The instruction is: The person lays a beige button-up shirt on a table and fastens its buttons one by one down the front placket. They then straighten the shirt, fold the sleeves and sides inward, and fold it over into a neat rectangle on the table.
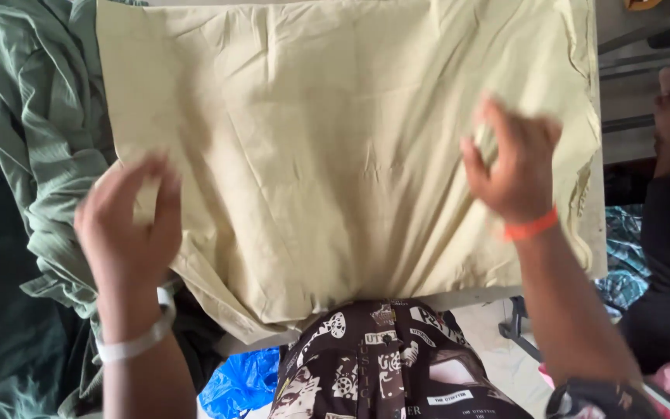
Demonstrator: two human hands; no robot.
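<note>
Hands: two | left hand [129, 225] fingers loosely spread, over left edge of one pale yellow cloth [335, 155], grip unclear through blur | right hand [513, 167] open, pressing cloth's right part | cloth lies flat on table | one green garment [36, 124] heaped just left | one blue bag [238, 380] below

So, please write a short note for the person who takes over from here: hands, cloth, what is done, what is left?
Left hand: open, on the left edge of the beige cloth.
Right hand: fingers curled, resting on the cloth's right part; whether it grips is unclear.
The cloth lies spread flat on the table edge, front hem hanging over. A green garment is piled at its left.
Done: spread out. Left: creases remain; no fold visible.
</note>
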